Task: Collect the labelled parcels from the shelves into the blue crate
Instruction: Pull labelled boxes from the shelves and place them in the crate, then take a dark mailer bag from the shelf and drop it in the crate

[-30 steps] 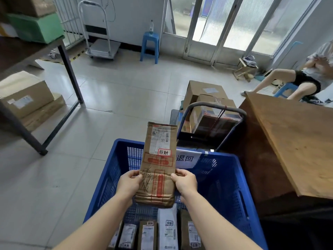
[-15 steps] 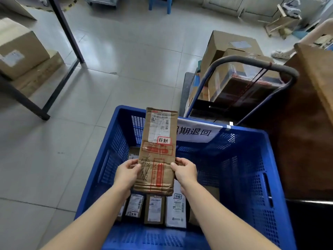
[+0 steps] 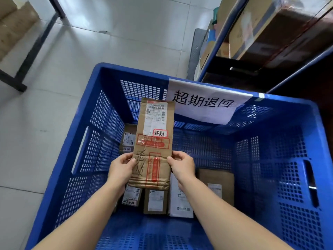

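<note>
Parcel depot or courier pickup station. Pale tiled floor (image 3: 126,33). Big blue perforated crate (image 3: 100,141) with a paper sign (image 3: 203,103) in Chinese characters taped over the far rim; several labelled parcels (image 3: 155,202) lying flat on its bottom. Brown parcel (image 3: 153,141) held above them, bearing a barcode shipping label, red stamps, handwriting. Trolley (image 3: 221,40) loaded with taped cartons (image 3: 266,29) at upper right. More cartons stacked under a dark metal rack (image 3: 36,44) at upper left.
</note>
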`<state>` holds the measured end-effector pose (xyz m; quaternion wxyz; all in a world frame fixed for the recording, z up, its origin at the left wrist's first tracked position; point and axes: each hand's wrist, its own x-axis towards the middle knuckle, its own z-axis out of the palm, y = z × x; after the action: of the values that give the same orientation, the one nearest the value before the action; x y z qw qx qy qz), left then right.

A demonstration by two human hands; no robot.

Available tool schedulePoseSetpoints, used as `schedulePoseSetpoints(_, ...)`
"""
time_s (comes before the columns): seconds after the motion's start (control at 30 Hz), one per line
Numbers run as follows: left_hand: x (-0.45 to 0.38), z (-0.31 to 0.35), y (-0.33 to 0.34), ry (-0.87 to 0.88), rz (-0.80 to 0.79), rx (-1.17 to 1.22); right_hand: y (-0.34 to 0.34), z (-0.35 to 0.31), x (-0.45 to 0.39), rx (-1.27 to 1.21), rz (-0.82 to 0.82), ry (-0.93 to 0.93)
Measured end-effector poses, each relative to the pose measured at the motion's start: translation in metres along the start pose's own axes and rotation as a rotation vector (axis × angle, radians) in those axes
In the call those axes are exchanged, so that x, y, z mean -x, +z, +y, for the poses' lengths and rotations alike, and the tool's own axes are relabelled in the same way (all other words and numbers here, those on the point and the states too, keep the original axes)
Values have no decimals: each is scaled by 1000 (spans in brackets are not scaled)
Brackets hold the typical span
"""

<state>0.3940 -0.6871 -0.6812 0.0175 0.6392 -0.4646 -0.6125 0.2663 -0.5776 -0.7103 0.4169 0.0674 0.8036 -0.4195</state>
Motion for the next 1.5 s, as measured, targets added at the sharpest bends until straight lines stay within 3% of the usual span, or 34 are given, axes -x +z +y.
schedulePoseSetpoints(0.4,-114,-68,35,-41,10,-79,43,79,-108,-37,3,80)
schedulePoseSetpoints(0.9,-232,-115,59,-45,-44,-116,113,143,-224,46,-5,39)
schedulePoseSetpoints(1.3,-245,-123,76,-135,-78,-204,127,169,-252,22,-191,213)
schedulePoseSetpoints(1.5,-225,-110,74,-124,-42,-224,103,126,-202,63,-203,186)
